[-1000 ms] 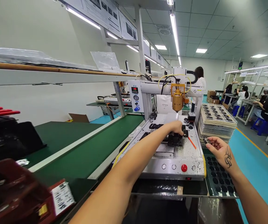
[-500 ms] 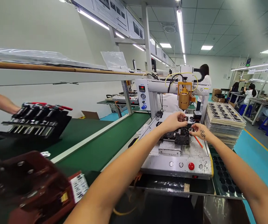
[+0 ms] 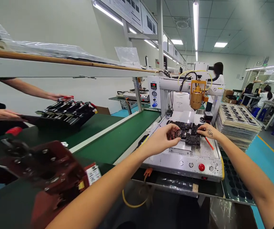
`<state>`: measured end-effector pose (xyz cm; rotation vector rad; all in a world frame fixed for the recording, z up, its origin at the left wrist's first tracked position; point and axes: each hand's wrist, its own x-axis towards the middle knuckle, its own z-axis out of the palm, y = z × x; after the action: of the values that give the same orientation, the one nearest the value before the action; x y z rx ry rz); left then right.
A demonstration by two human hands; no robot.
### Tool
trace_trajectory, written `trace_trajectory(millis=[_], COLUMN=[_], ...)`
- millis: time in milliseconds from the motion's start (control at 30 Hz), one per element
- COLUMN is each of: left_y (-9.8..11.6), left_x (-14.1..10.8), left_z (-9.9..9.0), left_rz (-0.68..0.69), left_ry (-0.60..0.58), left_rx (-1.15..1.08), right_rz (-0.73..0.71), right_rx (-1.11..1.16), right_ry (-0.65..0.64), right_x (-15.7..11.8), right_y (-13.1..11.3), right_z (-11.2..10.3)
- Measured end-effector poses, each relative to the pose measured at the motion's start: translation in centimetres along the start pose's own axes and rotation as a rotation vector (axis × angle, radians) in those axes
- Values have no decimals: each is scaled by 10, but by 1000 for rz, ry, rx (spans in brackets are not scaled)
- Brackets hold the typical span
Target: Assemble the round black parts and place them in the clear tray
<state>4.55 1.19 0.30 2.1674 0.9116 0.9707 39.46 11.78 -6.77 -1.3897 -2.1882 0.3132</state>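
Note:
Between the thumb and fingers of my left hand (image 3: pixel 166 138) is a small dark round part (image 3: pixel 178 133), held in front of the black fixture (image 3: pixel 192 139) on the white machine. My right hand (image 3: pixel 208 130) is at the fixture's right side, its fingertips pressed together; whatever they grip is too small to make out. A red-orange stick (image 3: pixel 209 143) lies on the machine bed just below that hand. Over the bed hangs a gold-coloured machine head (image 3: pixel 196 97).
A tall stack of trays (image 3: pixel 239 122) stands right of the machine. Left is a green belt (image 3: pixel 108 142). Another person's hands (image 3: pixel 5 115) hold a black clamp fixture (image 3: pixel 66 114). A dark red clamp device (image 3: pixel 53 168) stands at the lower left.
My left hand has moved back from the fixture toward me with the round part. My right hand stays by the fixture. The other person's clamp fixture has shifted, and the camera has turned left.

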Motion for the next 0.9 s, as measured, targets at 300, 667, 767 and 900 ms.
trace_trajectory(millis=[300,667,767,900], left_y=[11,-64,-98,-131], left_x=[-49,-130,-137,-146], left_z=[14,102,138,162], left_rz=[-10,-70,15,27], left_ry=[60,-133,-245,-233], left_rx=[-57,-72,5,48], right_rz=[-7,78,117,89], right_rx=[-140,-140,-242,-247], right_ry=[175,620,678,725], right_x=[-5,-212,-231,-240], right_y=[-11,-77,-79,-89], right_z=[2,51,71,93])
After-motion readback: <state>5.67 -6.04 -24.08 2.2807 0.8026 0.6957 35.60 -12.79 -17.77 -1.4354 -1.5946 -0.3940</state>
